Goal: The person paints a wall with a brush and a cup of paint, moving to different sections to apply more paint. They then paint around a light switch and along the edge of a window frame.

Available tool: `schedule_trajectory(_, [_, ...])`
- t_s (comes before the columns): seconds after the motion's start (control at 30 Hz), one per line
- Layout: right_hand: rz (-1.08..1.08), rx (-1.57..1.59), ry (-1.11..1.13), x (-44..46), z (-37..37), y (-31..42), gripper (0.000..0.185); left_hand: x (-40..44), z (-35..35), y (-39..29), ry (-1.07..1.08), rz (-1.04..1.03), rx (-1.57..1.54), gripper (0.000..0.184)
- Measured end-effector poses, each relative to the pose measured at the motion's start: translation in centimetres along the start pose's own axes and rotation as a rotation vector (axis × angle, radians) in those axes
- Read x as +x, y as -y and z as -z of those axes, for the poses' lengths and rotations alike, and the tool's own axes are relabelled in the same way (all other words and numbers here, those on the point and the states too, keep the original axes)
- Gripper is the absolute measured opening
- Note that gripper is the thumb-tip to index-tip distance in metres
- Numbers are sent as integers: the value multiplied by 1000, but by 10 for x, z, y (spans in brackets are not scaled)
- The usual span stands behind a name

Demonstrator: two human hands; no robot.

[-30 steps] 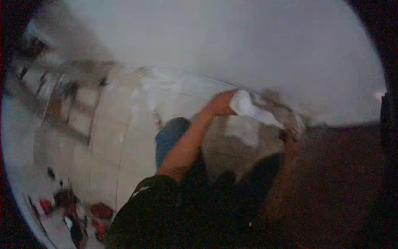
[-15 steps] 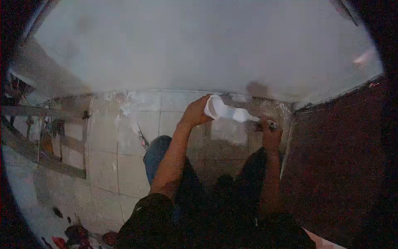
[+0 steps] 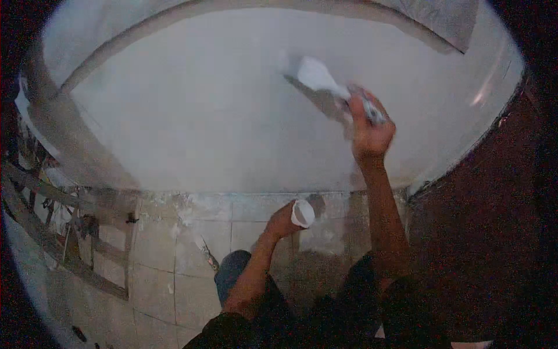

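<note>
My left hand [image 3: 281,223] is closed around a white cup [image 3: 303,214], held low over the tiled floor with its mouth facing up. My right hand [image 3: 372,131] grips the handle of a paintbrush [image 3: 317,74] whose wide head is coated white. The brush head is at or close to the pale wall [image 3: 203,104], pointing up and to the left; some blur hides whether it touches. A dark shadow of the brush lies just below it on the wall.
White splashes mark the floor tiles [image 3: 200,206] along the wall's foot. A slim tool with a white blade [image 3: 209,256] lies by my left knee. At the left stands a wooden frame [image 3: 87,273]. A dark reddish panel [image 3: 471,244] borders the right side.
My right hand has lifted the paintbrush from beside the cup up to the wall. The view has tilted upward, and the cup stays in my left hand.
</note>
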State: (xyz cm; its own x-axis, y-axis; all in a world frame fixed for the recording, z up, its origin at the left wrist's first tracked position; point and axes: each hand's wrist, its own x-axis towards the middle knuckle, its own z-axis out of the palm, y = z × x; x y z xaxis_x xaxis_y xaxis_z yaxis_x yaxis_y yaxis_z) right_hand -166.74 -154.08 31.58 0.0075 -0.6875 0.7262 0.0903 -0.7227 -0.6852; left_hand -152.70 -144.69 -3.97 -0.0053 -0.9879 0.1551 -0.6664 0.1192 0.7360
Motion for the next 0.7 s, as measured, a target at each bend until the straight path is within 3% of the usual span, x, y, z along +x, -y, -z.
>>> schedule_trajectory(0.07, [158,24,-5,42,-35,4,27,-1,28,-33,260,86,-177,109])
schedule_trajectory(0.1, [293,-13,-20,58,-42,1,26,-2,25,-31,258,81,-169,109])
schedule_trajectory(0.2, [356,-203,-74,81,-39,18,25,-7,10,-11,141,28,-41,109])
schedule_trajectory(0.23, [548,-225,-99,98,-25,-2,22,-4,11,-11,217,57,-133,109])
schedule_trajectory(0.3, [492,-376,-107,103,19,6,22,-2,5,-6,295,84,-223,109])
schedule_trajectory(0.37, [435,-603,-140,106,67,10,21,-6,-12,12,128,6,-30,110])
schedule_trajectory(0.4, [435,-684,-167,110,94,10,21,-10,-5,7,127,2,-33,110])
schedule_trajectory(0.47, [654,-762,-206,119,147,7,21,-17,18,-12,104,-14,-122,110])
schedule_trajectory(0.57, [551,-823,-343,117,212,3,24,-5,17,-8,161,-59,-158,108])
schedule_trajectory(0.63, [549,-967,-479,110,222,8,24,-9,12,-11,104,-72,-140,106])
schedule_trajectory(0.7, [544,-993,-480,99,203,7,23,-10,15,-16,40,-80,-124,104])
